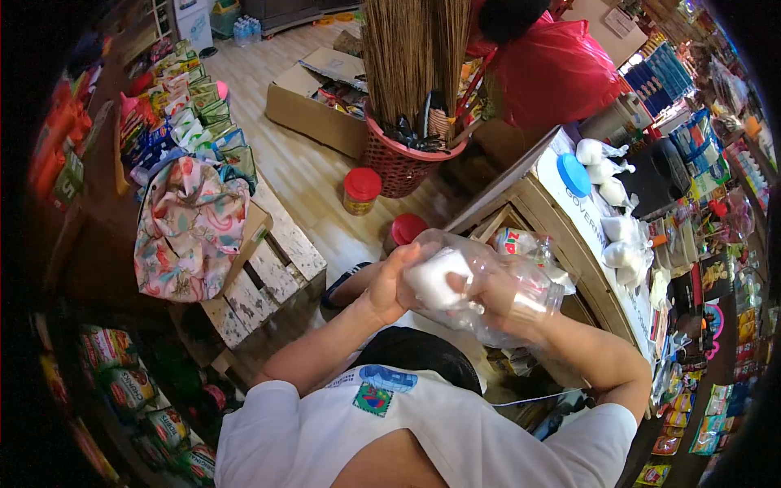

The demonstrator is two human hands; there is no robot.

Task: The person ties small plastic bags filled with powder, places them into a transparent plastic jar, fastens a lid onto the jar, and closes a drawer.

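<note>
A large clear plastic jar (pixel 480 246) lies tilted on its side between my hands, its mouth toward the right. My left hand (pixel 389 281) holds the jar from outside near its base. Through the mouth reaches my right hand (pixel 488 294), seen blurred through the plastic, with its fingers closed on a white bag (pixel 440 278) inside. A blue round lid (pixel 573 175) lies on the counter (pixel 547 167), beside several knotted white bags (pixel 604 172).
A red basket (pixel 399 167) of brooms and a cardboard box (pixel 313 106) stand ahead on the floor, near a red-lidded jar (pixel 361 192). At left, a floral bag (pixel 194 228) rests on a wooden bench (pixel 268 276). Packets line both sides.
</note>
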